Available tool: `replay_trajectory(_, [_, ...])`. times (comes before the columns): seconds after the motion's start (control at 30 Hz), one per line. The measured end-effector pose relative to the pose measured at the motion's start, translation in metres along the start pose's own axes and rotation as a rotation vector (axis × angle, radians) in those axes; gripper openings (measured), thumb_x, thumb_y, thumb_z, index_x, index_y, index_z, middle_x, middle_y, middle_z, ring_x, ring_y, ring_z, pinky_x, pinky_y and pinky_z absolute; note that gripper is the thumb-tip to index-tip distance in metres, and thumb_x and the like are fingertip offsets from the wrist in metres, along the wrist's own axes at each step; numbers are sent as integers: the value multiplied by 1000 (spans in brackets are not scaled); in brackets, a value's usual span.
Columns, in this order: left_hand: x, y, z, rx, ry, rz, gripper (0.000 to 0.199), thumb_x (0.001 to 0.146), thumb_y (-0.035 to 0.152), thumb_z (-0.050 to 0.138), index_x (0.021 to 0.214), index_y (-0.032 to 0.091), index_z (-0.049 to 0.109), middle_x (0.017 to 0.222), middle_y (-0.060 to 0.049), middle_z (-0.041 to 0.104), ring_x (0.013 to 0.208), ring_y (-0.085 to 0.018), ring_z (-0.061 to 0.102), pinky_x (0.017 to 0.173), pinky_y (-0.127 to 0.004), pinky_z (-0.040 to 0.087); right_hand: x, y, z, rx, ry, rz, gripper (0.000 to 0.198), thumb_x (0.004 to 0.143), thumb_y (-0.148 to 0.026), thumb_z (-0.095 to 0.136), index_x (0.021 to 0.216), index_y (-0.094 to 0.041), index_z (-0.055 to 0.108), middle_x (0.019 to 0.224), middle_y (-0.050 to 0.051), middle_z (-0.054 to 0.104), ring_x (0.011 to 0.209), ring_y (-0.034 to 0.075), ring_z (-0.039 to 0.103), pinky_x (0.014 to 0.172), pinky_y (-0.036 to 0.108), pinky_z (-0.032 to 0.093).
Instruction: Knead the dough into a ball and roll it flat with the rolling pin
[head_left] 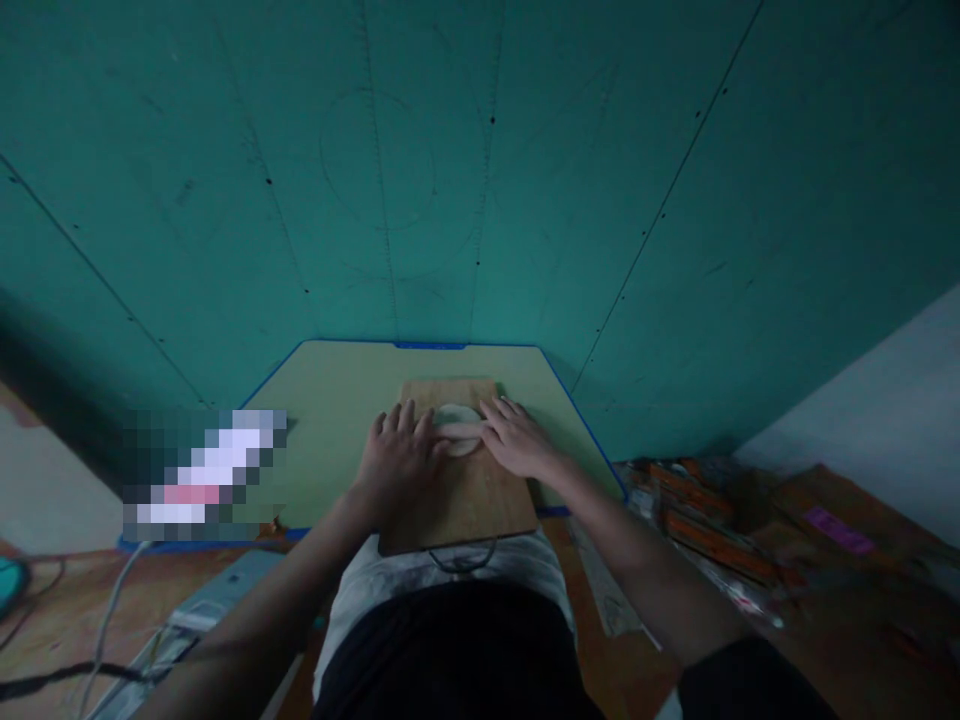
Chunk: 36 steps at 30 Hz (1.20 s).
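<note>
A round, flat piece of pale dough [457,412] lies on a wooden cutting board [465,510]. Across it runs a light rolling pin [459,431], whose middle shows between my hands. My left hand [397,455] covers the pin's left end, fingers pointing forward over the board. On the other end rests my right hand [519,438], its fingers bent over the pin. Both palms and the pin's ends are hidden from above.
The board lies on a pale table [337,400] with blue edging, set against a green wall [450,200]. A blurred-out, lit object [217,465] is at the table's left. Cables and a grey box [232,590] are lower left; cardboard boxes [832,520] and clutter lie right.
</note>
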<state>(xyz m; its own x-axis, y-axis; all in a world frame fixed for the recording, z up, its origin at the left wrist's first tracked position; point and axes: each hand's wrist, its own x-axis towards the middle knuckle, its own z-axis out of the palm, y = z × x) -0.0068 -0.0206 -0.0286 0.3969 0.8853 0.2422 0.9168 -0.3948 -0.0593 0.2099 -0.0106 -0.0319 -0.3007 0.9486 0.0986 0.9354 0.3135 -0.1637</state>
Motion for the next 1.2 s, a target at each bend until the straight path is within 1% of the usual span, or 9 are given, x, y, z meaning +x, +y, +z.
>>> replay_trajectory(0.2, [67,-27,6,-34,-76,-30,31,100,36,46,124,28,63,129,-11,67,121,-31,59,97,-48,47,68,4,-11,-26,-31,118,45,105,-42,33,138,-24,58,149,11,54,141,25,44,115,46,30])
replay_trajectory(0.33, [88,-31,6,-37,-42,-137,32,100,39,49,117,18,66,117,-11,70,106,-27,65,90,-44,50,87,5,-13,-49,37,196,40,103,-36,35,125,-20,64,133,13,65,125,25,58,105,42,40])
replay_trajectory(0.47, [80,-23,5,-23,35,-199,41,103,39,35,114,16,67,119,-16,68,112,-30,63,88,-42,50,78,0,-15,-53,67,206,38,103,-35,36,118,-18,67,125,14,67,118,24,61,99,38,44])
replay_trajectory(0.63, [36,-10,1,-19,60,-93,44,104,39,31,119,17,66,123,-16,68,111,-31,63,91,-43,49,33,-10,-10,-47,71,99,41,106,-34,31,122,-20,66,129,12,67,128,24,55,109,39,37])
replay_trajectory(0.7, [13,-4,0,-17,65,-56,45,102,44,37,125,15,63,125,-18,67,115,-34,61,96,-47,47,9,-12,-3,-45,90,48,46,106,-39,31,136,-17,58,143,14,59,139,27,44,115,42,30])
replay_trajectory(0.83, [-19,4,4,27,127,16,69,95,57,52,141,6,52,143,-28,54,134,-45,47,110,-59,33,-23,-6,12,-15,160,-63,69,103,-53,38,156,-9,33,161,19,34,151,35,24,120,50,24])
replay_trajectory(0.93, [-14,2,4,39,82,31,76,93,64,50,143,6,51,143,-28,54,134,-44,48,111,-58,33,-14,3,13,7,113,-73,67,104,-54,33,155,-11,36,161,17,36,151,32,27,121,48,23])
replay_trajectory(1.03, [11,-5,1,35,26,-1,72,93,67,46,136,10,56,134,-26,62,122,-39,59,103,-51,43,19,8,8,-6,48,-26,59,106,-50,27,147,-14,49,154,13,48,146,27,37,118,43,27])
replay_trajectory(1.2, [54,-16,2,31,10,-85,58,100,62,33,128,21,62,125,-19,68,109,-33,67,86,-43,50,66,5,-2,-55,107,68,53,106,-48,28,129,-16,65,134,15,66,129,28,56,109,45,36])
